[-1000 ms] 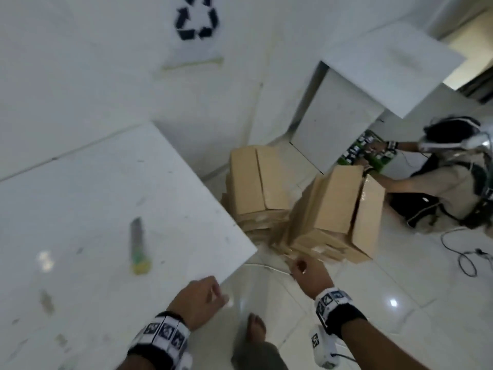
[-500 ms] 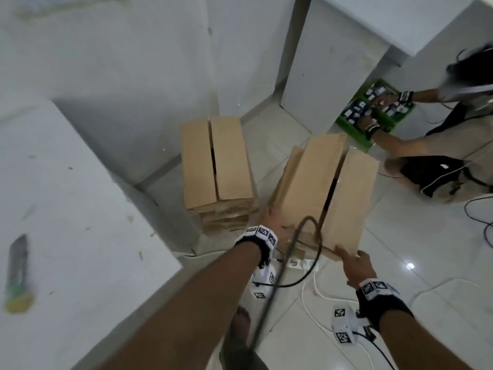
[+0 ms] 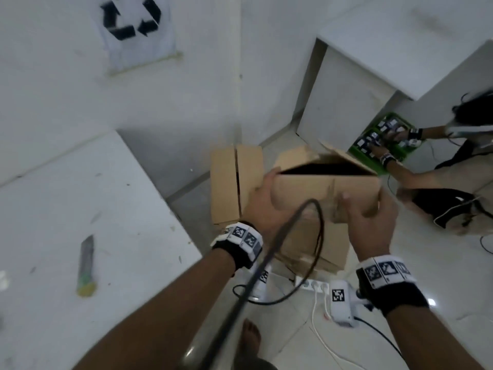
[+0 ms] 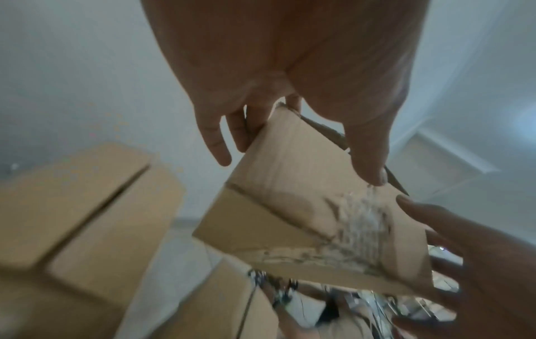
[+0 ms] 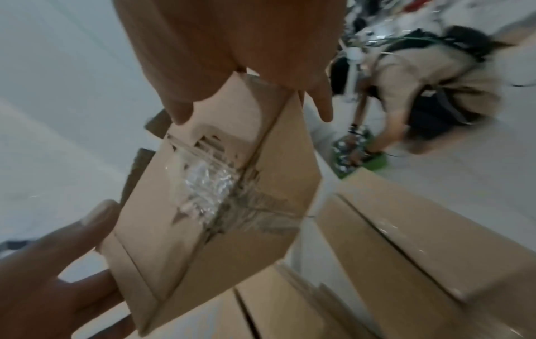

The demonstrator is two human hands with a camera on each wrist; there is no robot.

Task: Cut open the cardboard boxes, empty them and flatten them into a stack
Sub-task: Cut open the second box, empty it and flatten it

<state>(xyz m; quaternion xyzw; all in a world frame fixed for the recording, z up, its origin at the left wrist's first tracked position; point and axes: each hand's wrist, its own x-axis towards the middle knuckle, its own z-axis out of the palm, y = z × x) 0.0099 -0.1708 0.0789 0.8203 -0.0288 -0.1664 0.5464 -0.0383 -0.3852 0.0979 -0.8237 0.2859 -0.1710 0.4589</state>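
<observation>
- While both hands were raised over the floor, the left hand [image 3: 262,206] gripped the left end of a cardboard box [image 3: 324,194], thumb on the near face and fingers [image 4: 216,142] curled round the far side
- The right hand [image 3: 373,222] clasped the same box at its right end, thumb [image 5: 177,107] pressed on the near face, the other fingers round the far edge
- That box was held in the air between the hands, its top flaps parted and a dark opening showing at 12 o'clock from the hands; torn clear tape [image 5: 203,181] clung to its near face
- Directly below it sat a stack of cardboard boxes [image 3: 314,249] on the floor, and at 10 o'clock from the hands stood a second stack [image 3: 234,182] with a closed box on top
- At 8 o'clock lay a utility knife [image 3: 86,265] on a white table [image 3: 106,209]
- At 6 o'clock a power strip [image 3: 312,284] lay on the tiles
- At 2 o'clock another person [image 3: 440,188] crouched over a green tray [image 3: 358,154]
- At 11 o'clock a recycling sign [image 3: 133,25] hung on the wall
</observation>
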